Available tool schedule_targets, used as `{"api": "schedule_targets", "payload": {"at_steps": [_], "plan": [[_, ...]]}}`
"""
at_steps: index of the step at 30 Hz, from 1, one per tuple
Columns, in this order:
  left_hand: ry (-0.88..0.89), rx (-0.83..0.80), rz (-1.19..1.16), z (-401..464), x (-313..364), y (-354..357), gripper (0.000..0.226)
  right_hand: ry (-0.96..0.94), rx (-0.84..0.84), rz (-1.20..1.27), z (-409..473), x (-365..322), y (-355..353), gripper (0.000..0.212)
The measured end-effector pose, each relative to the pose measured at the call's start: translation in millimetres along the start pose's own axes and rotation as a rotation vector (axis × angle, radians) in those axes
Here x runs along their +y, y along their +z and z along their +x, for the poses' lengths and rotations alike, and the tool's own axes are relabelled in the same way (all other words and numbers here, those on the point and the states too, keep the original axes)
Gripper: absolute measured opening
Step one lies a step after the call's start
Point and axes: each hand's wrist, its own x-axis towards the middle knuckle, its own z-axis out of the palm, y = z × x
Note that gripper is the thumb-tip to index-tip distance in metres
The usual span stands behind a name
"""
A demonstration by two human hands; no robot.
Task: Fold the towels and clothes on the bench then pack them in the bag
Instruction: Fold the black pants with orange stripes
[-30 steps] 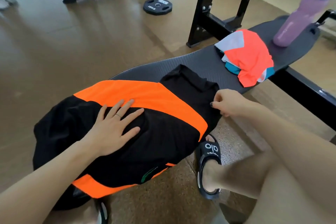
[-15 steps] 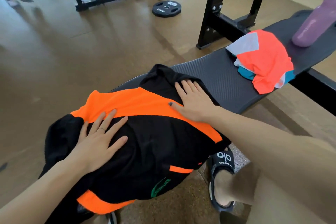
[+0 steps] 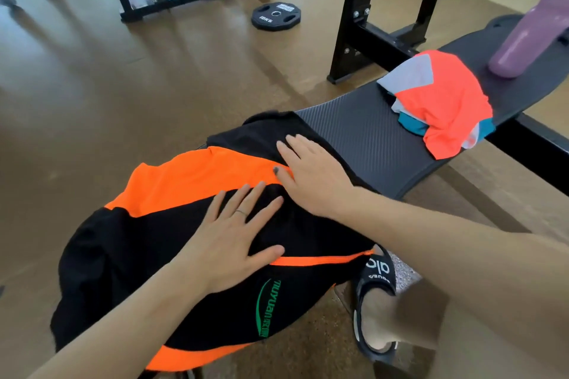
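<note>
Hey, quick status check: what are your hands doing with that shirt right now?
Left hand and right hand both flat, pressing black-and-orange shirt on bench. Coral clothes pile waiting further along. No bag in view; nothing blocking.

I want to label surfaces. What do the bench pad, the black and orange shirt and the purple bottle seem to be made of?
Bench pad: probably vinyl or rubber, matte, with a fine ribbed weave pattern.
Black and orange shirt: likely thin synthetic sports fabric; it drapes limply and has a slight sheen.
Purple bottle: looks like matte plastic, though blur leaves this uncertain.
</note>
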Motion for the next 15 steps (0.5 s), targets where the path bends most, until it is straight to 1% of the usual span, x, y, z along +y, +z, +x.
{"api": "schedule_targets", "payload": {"at_steps": [2,4,5,7,9,11,13,15], "plan": [[0.028,-0.001,-0.008,15.9,7.1,4.6,0.077,0.056,-0.102,-0.014,-37.9,11.7,-3.6,0.060],[0.001,-0.004,-0.023,30.0,10.5,8.5,0.077,0.070,-0.207,-0.075,-63.2,31.1,-2.1,0.066],[-0.021,-0.006,-0.025,35.2,11.8,9.4,0.077,0.057,-0.223,-0.092,-66.0,39.7,-0.9,0.071],[-0.058,-0.007,-0.028,40.8,16.4,9.4,0.078,0.036,-0.217,-0.110,-54.0,53.5,3.1,0.077],[-0.059,0.008,-0.060,39.2,23.5,6.3,0.075,-0.010,-0.201,-0.133,-30.2,64.8,5.5,0.076],[-0.015,0.032,-0.079,31.2,32.3,2.3,0.072,-0.097,-0.216,-0.164,-4.0,76.5,4.9,0.072],[0.021,0.030,-0.054,22.9,37.3,1.3,0.072,-0.172,-0.237,-0.186,18.5,83.1,1.5,0.071],[-0.005,0.006,-0.020,20.3,36.5,5.4,0.073,-0.218,-0.234,-0.197,32.9,84.0,0.4,0.071]]}}
